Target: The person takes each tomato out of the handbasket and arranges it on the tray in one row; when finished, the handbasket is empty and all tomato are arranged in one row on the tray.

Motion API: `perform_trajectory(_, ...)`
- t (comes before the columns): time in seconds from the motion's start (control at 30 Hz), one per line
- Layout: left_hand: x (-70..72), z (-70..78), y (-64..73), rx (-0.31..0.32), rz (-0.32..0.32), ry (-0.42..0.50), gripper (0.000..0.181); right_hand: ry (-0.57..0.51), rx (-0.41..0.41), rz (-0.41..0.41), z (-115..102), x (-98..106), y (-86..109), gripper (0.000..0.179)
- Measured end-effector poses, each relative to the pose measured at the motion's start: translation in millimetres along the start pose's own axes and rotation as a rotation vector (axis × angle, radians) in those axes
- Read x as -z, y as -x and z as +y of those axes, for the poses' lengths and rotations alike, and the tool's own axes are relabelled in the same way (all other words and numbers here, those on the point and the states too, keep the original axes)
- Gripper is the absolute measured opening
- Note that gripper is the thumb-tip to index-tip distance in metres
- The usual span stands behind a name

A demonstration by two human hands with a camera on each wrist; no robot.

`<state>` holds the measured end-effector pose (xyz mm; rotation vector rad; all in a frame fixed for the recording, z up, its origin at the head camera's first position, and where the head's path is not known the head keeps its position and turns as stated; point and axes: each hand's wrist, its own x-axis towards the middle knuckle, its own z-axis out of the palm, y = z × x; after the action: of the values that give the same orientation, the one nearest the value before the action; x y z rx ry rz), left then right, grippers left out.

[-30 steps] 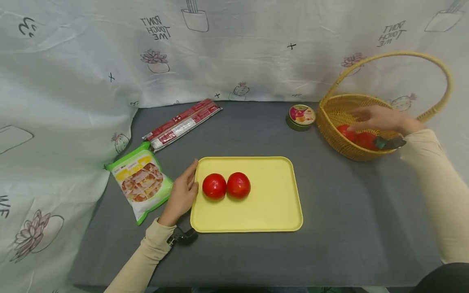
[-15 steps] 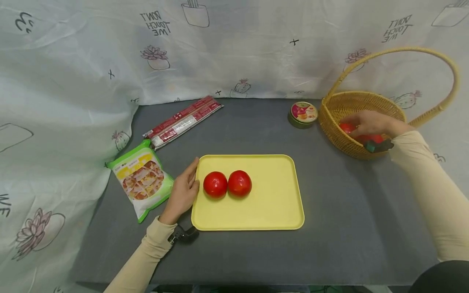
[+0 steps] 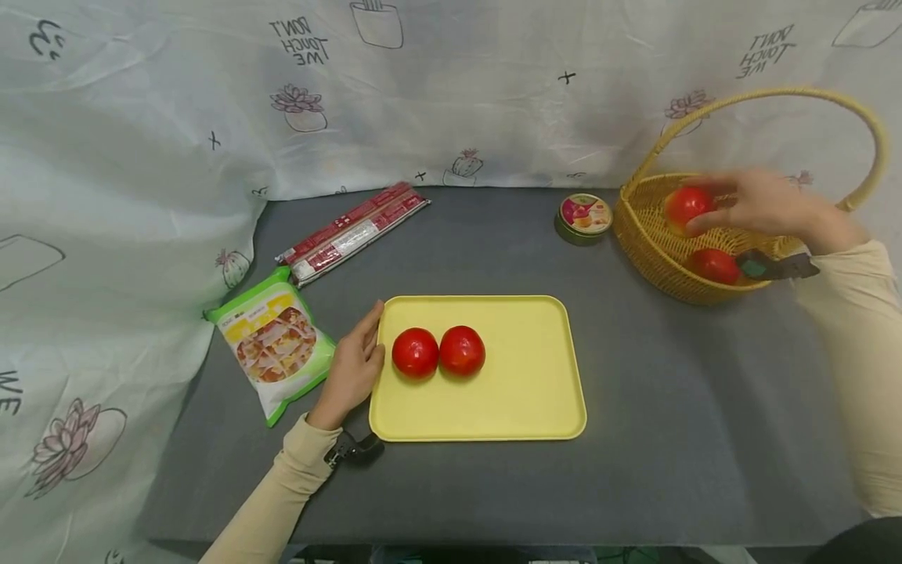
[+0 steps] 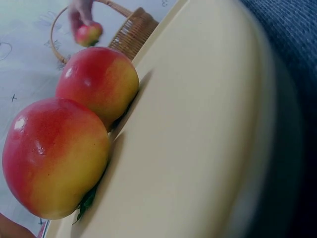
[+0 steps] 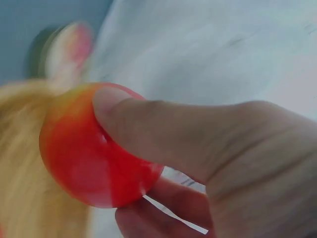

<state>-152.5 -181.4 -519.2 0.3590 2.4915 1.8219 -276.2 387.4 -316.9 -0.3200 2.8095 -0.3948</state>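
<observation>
Right hand [image 3: 764, 205] has lifted 1 tomato [image 3: 687, 205] out of the basket [image 3: 651, 251], fingers clasped round it; left hand [image 3: 355, 368] rests flat against the tray [image 3: 521, 392]; transfer underway.

Soft, even light is falling from above in the head view, leaving only faint shadows under the yellow tray [image 3: 493, 407] on the grey counter [image 3: 669, 439], while wide-angle distortion is bending the curtain [image 3: 141, 157] at the frame edges. Motion blur is smearing the right hand [image 3: 768, 205] slightly. In the wrist views, close range is softening the fruit [image 5: 94, 148] and blurring the backgrounds, with small highlights glinting on the two tomatoes [image 4: 59, 153].
</observation>
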Motion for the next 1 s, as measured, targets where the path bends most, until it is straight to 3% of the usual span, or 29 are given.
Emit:
perform_trajectory(0.1,0.3,1.6,0.2,-0.003,-0.003,-0.004,0.067,0.038,0.048,0.075,-28.2,3.7,15.6,0.080)
perform_trajectory(0.23,1.6,2.1,0.1,-0.008,-0.001,-0.019,0.067,0.080,0.176,0.134,-74.8,-16.6,30.0,0.073)
perform_trajectory(0.5,2.0,-0.2,1.0,-0.005,-0.002,-0.020,0.067,0.037,0.461,0.007,-156.2,-102.2,30.4,0.063)
perform_trajectory(0.73,1.0,-1.0,1.1,-0.013,0.002,-0.016,0.067,0.039,0.472,-0.060,-191.4,-161.6,24.0,0.063)
perform_trajectory(1.0,0.9,-1.6,1.4,-0.022,0.005,-0.001,0.067,0.044,0.434,-0.026,-205.7,-189.1,19.6,0.064)
